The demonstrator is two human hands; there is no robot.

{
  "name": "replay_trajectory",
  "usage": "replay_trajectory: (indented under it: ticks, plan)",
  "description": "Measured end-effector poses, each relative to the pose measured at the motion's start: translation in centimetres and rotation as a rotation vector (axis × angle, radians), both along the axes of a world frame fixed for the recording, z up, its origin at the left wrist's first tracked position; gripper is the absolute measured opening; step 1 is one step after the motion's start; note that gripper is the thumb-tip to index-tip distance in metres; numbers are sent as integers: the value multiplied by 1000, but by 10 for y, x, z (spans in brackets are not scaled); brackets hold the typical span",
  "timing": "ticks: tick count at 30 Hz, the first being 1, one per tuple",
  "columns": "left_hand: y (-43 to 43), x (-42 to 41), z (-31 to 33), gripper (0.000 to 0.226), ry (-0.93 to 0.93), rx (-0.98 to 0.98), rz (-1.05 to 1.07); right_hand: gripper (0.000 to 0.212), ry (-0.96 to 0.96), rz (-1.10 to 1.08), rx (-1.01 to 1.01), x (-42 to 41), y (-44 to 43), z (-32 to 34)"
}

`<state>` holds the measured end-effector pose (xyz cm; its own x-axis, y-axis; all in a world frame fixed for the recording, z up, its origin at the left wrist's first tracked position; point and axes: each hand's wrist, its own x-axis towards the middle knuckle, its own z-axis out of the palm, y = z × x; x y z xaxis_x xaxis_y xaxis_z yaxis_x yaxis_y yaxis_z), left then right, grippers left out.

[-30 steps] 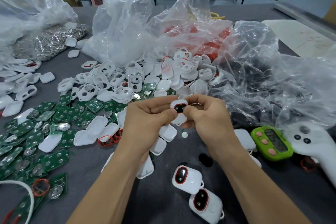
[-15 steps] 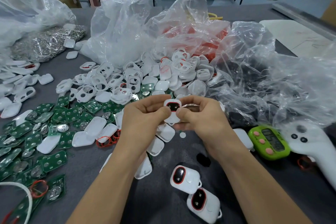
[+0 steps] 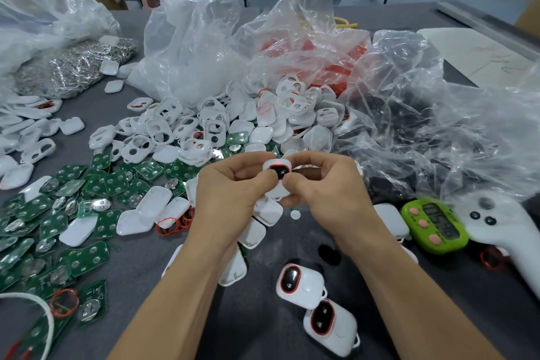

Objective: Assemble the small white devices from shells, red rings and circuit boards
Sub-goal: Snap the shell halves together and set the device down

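Two hands at mid-table: left hand (image 3: pixel 230 193) and right hand (image 3: pixel 330 193) both pinch one white device (image 3: pixel 277 171). Shells (image 3: pixel 163 128) crowd far, circuit boards (image 3: pixel 117 183) left; grey table (image 3: pixel 140 260) shows near, beside the forearms.

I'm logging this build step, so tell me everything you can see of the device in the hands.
The device is a small white shell with rounded corners, which looks like glossy plastic. A red ring frames a dark oval window on its face, which is turned toward the camera, window end up. It is held above the table. The left hand and right hand pinch it from either side, thumbs on its face by the window; its lower half is mostly hidden.
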<state>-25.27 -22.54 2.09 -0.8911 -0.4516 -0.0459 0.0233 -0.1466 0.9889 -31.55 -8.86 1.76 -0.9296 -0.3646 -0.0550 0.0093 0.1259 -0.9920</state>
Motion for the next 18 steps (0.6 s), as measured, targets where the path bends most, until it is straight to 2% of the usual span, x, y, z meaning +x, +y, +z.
replay_trajectory:
  ticks: [2,8,12,18]
  plan:
    - [-1,1,0,34,3,-14,-73,21,-5,-19,-6,-1,1,1]
    - [-3,0,0,49,11,-42,-109,21,-17,14,-15,-3,1,1]
    - [-4,-1,-2,48,10,-56,-112,29,7,33,6,-2,3,-1]
    - [-3,-2,-1,45,13,-56,-110,28,12,24,53,-4,2,-2]
